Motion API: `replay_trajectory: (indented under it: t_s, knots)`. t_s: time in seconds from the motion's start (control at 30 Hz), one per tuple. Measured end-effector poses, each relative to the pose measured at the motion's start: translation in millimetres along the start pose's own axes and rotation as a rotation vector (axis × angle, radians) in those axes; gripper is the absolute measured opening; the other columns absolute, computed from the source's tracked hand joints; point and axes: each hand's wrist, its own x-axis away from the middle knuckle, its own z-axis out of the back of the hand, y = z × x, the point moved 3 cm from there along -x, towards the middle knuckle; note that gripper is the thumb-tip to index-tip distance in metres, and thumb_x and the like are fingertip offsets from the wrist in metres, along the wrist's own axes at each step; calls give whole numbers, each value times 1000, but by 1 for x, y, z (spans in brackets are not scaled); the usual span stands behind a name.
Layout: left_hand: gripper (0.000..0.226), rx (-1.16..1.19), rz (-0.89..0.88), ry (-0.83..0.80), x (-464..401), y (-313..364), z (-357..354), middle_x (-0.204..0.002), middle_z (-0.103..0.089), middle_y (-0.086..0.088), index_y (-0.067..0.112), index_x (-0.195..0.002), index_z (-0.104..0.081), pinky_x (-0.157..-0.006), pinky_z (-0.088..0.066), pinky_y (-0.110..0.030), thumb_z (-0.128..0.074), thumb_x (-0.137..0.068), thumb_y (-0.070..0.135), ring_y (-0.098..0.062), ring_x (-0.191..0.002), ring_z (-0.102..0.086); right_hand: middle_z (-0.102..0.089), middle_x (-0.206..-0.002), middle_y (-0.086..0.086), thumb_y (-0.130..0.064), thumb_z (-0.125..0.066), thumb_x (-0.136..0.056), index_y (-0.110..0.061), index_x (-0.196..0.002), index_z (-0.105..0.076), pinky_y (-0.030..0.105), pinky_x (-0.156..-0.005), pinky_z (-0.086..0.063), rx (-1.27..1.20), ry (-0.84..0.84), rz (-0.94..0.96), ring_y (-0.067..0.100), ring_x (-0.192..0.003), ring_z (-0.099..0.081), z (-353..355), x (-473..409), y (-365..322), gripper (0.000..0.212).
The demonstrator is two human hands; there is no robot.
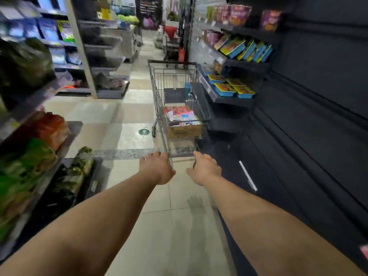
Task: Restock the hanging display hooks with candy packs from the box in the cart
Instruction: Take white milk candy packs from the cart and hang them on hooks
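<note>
Left hand point(157, 168): fingers curled over the near handle bar of the cart point(159, 92), gripping it. Right hand point(205, 168): likewise wrapped round the same bar, thumb on top. Cardboard box point(185, 130): in the cart basket, at its near end, holding pink and white candy packs point(179, 114); print on packs and box too blurred to read. Blue trays point(235, 90): right-hand shelf beside the cart.

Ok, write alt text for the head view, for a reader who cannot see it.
Both arms reach forward, left hand and right hand at the handle of a wire shopping cart in a store aisle. A cardboard box of candy packs sits in the cart; stocked shelves line both sides.
</note>
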Motion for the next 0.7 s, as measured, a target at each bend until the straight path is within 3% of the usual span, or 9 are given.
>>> replay_trajectory:
  t_s: [0.47,0.7]
  knots:
    - [71,45,106,78,-269,-38,58,-156,-42,-7,22,-154,-32,-116,-34,-46,-52,-96,59,-32,-143,-39,-37,-152,6,-42,-60,-93,-30,-151,-29,42,-108,-33,20,5,104,31,-139,-34,53,-297,-55,67]
    - [75,84,123,7,-388,-83,58,-158,-40,-7,23,-156,-30,-116,-34,-45,-53,-95,60,-32,-144,-39,-43,-145,8,-43,-62,-89,-31,-150,-31,43,-106,-42,39,-76,99,33,-133,-41,30,-421,-96,69]
